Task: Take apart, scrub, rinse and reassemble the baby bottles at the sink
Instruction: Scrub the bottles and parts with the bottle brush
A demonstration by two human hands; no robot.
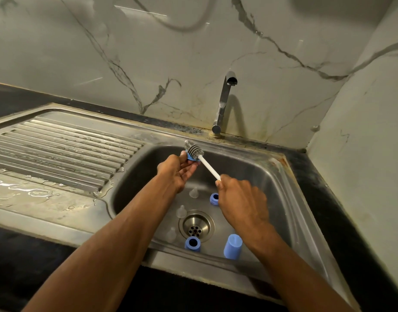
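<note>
My left hand [177, 171] pinches a small blue bottle ring [190, 156] over the back of the steel sink basin [267, 176]. My right hand [240, 199] grips the white handle of a bottle brush [194, 149], whose grey bristled head presses against that ring. On the basin floor lie a second blue ring [214, 197], a third blue ring [192, 243] near the front, and a blue cap [232, 246] standing upright. Three clear silicone teats lie there too: one [194, 192] behind the drain, one [181, 211] left of it, one [171, 234] at the front left.
The drain strainer [196, 226] sits mid-basin. A chrome tap [223, 102] stands behind the basin, with no water running. A wet ribbed drainboard [58, 149] stretches to the left. Marble walls close the back and the right side; dark countertop [328, 199] borders the sink.
</note>
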